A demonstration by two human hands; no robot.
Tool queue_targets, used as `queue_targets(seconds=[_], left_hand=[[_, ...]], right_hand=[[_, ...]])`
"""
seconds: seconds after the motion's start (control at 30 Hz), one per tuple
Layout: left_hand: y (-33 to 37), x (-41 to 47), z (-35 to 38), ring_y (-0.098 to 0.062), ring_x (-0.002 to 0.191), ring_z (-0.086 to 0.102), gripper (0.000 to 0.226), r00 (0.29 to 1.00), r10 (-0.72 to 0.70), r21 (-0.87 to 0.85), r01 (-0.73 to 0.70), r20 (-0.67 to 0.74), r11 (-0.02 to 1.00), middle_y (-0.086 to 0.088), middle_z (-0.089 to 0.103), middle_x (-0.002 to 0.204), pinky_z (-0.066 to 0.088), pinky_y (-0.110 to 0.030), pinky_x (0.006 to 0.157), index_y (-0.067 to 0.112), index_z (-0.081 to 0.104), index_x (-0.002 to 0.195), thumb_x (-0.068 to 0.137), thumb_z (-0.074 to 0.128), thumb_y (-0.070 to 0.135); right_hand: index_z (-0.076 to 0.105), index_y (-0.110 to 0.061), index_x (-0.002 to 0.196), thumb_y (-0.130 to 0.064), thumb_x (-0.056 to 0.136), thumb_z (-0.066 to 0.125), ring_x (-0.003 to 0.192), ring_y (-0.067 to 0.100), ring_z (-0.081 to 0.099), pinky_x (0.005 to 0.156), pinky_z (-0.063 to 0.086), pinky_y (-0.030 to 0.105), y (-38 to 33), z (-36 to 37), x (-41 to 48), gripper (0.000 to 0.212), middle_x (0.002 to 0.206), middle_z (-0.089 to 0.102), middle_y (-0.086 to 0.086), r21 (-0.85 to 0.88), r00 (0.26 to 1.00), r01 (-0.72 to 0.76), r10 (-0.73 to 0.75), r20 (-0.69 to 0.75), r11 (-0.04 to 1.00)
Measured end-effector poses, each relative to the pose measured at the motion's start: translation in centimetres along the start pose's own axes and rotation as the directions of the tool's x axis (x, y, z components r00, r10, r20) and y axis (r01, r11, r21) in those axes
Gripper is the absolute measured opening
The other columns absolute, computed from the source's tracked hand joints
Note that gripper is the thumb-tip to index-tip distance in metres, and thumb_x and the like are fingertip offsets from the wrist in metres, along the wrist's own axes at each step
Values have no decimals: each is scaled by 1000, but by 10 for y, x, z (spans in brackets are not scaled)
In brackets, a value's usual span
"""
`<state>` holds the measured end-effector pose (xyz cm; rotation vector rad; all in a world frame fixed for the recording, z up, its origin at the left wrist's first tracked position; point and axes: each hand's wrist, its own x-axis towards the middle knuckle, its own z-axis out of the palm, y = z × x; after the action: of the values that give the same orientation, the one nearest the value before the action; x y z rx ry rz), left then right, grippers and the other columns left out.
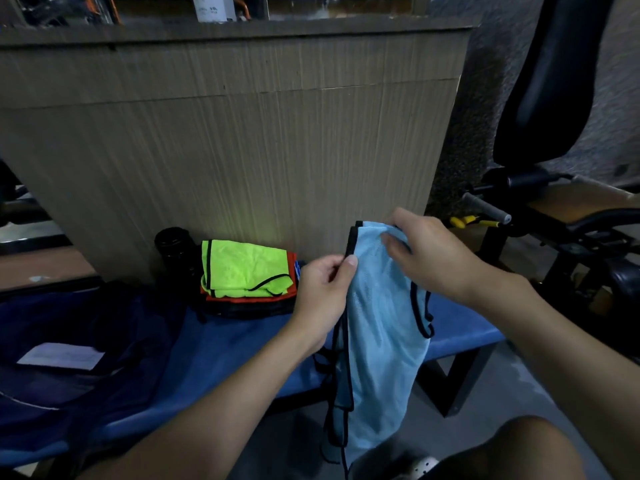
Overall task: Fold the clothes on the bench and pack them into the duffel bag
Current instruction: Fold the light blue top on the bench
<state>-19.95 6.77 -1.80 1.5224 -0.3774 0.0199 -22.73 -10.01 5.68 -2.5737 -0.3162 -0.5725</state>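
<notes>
Beside my knee (519,448), the light-blue vest (381,334) loses its hem in shadow. My left hand (322,299) pinches its black-trimmed edge and my right hand (429,258) grips its top.

three vests can be counted: one light blue vest (381,323), one yellow-green vest (246,265) and one orange vest (239,300) under it; the dark cloth (249,311) beneath is too dim to count. one blue bench (225,341), one navy duffel bag (86,323) at left, one black canister (175,244), and two hands: left hand (322,296), right hand (426,251).

Folded vests (247,271) on bench (221,337)
</notes>
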Motion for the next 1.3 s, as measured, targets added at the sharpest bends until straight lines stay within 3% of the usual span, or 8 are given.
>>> queue_targets(seconds=[0.1, 0.23, 0.5, 0.63, 0.77, 1.0, 1.2, 1.3], left_hand=[[7, 7, 0, -21, 78, 59, 28, 999, 33, 30, -34, 12, 999, -25, 68, 88, 51, -44, 75, 9, 69, 87, 98, 56, 31], [5, 7, 6, -15, 70, 50, 25, 998, 51, 69, -54, 41, 996, -6, 59, 74, 41, -33, 67, 4, 66, 88, 102, 55, 22], [-26, -11, 3, -14, 94, 70, 13, 989, -64, 124, 47, 133, 991, -10, 75, 102, 55, -37, 89, 4, 68, 100, 99, 55, 5], [-42, -15, -4, -16, 76, 62, 19, 988, -98, 162, 78, 123, 984, -12, 73, 87, 50, -39, 70, 3, 66, 92, 98, 56, 18], [-45, -17, -9, -3, 57, 36, 34, 998, 15, 246, -31, 65, 969, 17, 42, 58, 30, -25, 56, 16, 46, 70, 102, 53, 22], [30, 36, -61, -11, 65, 58, 20, 968, 168, 627, -248, 185, 738, 7, 65, 70, 45, -33, 65, 17, 62, 83, 97, 59, 31], [125, 103, -43, -6, 71, 59, 22, 877, -8, 795, -432, 481, 425, 5, 68, 79, 46, -24, 64, 14, 71, 86, 96, 64, 32], [73, 140, -6, -12, 69, 55, 27, 818, -84, 757, -481, 569, 442, -1, 64, 74, 41, -32, 64, 7, 69, 83, 98, 61, 29]], right_hand=[[55, -18, 91, -50, 90, 56, 71, 18, 59, 63, 51, 46, 2, -7, 0, 32, 76, 61, -2, -24, 999, -29, 30, 39, 999], [45, -15, 67, -39, 95, 56, 58, 23, 54, 58, 49, 49, -3, -16, 6, 39, 61, 54, 4, -67, 999, 2, -4, -33, 998], [38, -11, 64, -28, 96, 57, 55, 27, 50, 52, 41, 43, -14, -39, 21, 41, 60, 49, 9, -6, 980, -11, 10, -199, 1000], [44, 0, 67, -25, 96, 57, 63, 37, 57, 54, 44, 45, -12, -50, 27, 40, 65, 53, 19, 47, 951, -23, 37, -306, 999], [49, 5, 74, -27, 97, 56, 61, 37, 57, 53, 48, 48, -1, -54, 24, 40, 69, 56, 24, 67, 933, -39, 60, -355, 997], [44, -3, 71, -27, 98, 53, 58, 16, 42, 53, 35, 35, 30, -54, 6, 37, 64, 46, 5, 112, 891, -206, 234, -389, 972], [52, -1, 75, -23, 97, 55, 55, 13, 41, 52, 33, 31, 75, -46, 3, 31, 64, 47, 4, 287, 808, -344, 438, -394, 894], [49, -5, 66, -23, 94, 58, 55, 17, 42, 55, 34, 33, 126, -36, 2, 34, 60, 46, 5, 313, 780, -402, 501, -374, 860]])
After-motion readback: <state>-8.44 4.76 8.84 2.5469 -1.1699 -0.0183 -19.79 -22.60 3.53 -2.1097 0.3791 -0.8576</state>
